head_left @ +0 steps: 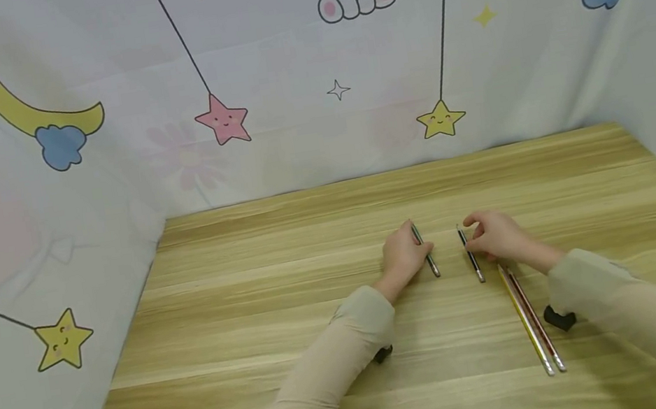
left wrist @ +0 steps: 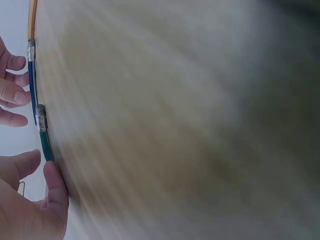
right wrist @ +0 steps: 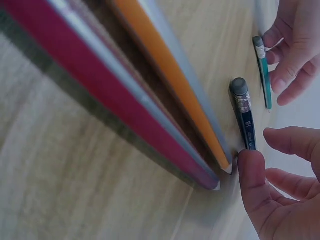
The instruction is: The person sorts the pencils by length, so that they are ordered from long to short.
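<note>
A short green pencil (head_left: 432, 264) with an eraser end lies on the table by my left hand (head_left: 402, 252). The thumb of that hand crosses over it, and its other fingers are spread near the far end. To the right lies a dark blue pencil (head_left: 470, 254), eraser end toward me. My right hand (head_left: 498, 236) is beside it, thumb (right wrist: 251, 167) at its side. The right forefinger stands apart from the pencil, with a gap showing in the right wrist view. Both hands are loosely bent, neither wrapped around a pencil.
Nearer me, a yellow-orange pencil (head_left: 524, 316) and a dark red pencil (head_left: 538, 321) lie side by side, left of the right sleeve (head_left: 630, 308). The wood-grain table (head_left: 241, 302) meets a white patterned cloth (head_left: 295, 153) at the back and both sides.
</note>
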The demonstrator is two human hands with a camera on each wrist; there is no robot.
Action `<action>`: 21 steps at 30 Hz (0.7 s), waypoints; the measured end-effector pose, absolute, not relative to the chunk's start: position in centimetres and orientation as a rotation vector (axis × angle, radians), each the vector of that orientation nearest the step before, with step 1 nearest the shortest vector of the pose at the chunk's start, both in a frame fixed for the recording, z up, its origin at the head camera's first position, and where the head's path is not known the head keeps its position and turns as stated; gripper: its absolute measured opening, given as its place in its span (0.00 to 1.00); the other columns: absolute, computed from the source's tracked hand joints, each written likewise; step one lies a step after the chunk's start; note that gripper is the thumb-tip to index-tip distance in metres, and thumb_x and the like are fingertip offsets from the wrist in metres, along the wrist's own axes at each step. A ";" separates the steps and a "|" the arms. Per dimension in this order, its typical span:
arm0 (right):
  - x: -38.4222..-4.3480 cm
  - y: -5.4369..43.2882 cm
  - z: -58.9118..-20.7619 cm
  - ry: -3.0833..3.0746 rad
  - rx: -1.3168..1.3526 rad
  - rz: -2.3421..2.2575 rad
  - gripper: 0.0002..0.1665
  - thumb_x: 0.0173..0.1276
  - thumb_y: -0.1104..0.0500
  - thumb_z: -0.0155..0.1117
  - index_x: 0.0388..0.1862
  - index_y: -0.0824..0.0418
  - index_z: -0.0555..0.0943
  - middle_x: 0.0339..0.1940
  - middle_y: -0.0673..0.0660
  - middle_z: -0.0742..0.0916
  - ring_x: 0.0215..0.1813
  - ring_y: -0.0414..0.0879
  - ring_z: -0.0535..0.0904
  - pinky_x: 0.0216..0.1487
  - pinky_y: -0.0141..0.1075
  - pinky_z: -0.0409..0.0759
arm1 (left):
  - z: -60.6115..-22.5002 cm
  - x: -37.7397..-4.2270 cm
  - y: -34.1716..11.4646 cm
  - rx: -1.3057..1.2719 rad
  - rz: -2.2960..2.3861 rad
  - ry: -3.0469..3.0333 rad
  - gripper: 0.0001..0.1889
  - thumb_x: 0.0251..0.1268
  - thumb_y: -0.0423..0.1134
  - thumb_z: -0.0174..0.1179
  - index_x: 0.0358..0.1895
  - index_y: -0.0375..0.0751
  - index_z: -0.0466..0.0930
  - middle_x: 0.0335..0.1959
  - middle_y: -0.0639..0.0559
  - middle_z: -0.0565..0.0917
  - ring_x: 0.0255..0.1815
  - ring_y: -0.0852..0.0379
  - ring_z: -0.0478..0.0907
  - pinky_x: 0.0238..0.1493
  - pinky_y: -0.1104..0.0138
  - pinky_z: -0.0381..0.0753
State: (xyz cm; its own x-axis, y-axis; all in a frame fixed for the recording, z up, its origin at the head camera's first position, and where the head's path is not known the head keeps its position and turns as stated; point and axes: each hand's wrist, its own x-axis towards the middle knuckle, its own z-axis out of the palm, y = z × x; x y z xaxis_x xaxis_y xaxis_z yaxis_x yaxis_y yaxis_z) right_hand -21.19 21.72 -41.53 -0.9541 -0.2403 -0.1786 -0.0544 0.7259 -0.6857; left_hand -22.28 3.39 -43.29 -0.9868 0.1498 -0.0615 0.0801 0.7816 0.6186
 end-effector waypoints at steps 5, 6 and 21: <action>-21.3 21.5 -41.8 2.684 -0.222 -1.037 0.28 0.54 0.64 0.61 0.52 0.75 0.66 0.25 0.60 0.81 0.14 0.41 0.73 0.17 0.33 0.74 | -43.3 -22.6 3.5 0.176 0.936 2.849 0.11 0.52 0.44 0.62 0.30 0.43 0.71 0.15 0.58 0.69 0.13 0.64 0.63 0.15 0.75 0.62; -21.3 21.5 -41.9 2.683 -0.220 -1.035 0.28 0.54 0.64 0.61 0.52 0.76 0.66 0.23 0.59 0.81 0.14 0.41 0.73 0.17 0.33 0.74 | -43.3 -22.6 3.5 0.174 0.920 2.848 0.12 0.52 0.44 0.62 0.29 0.43 0.70 0.14 0.58 0.68 0.13 0.64 0.63 0.15 0.75 0.62; -21.5 20.6 -42.0 2.676 -0.175 -0.970 0.26 0.55 0.66 0.59 0.52 0.76 0.67 0.12 0.53 0.77 0.11 0.41 0.70 0.15 0.31 0.71 | -42.8 -22.9 3.9 0.111 0.850 2.809 0.21 0.51 0.46 0.63 0.47 0.41 0.71 0.15 0.56 0.67 0.14 0.62 0.63 0.16 0.74 0.61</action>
State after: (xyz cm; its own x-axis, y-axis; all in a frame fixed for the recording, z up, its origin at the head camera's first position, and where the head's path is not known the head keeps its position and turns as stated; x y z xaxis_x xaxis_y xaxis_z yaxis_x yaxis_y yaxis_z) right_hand -21.48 20.60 -42.04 -0.9509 -0.2098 -0.2277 -0.0151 0.7661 -0.6426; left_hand -22.86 3.88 -42.83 -0.9764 0.1304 -0.1722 0.0130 0.8312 0.5558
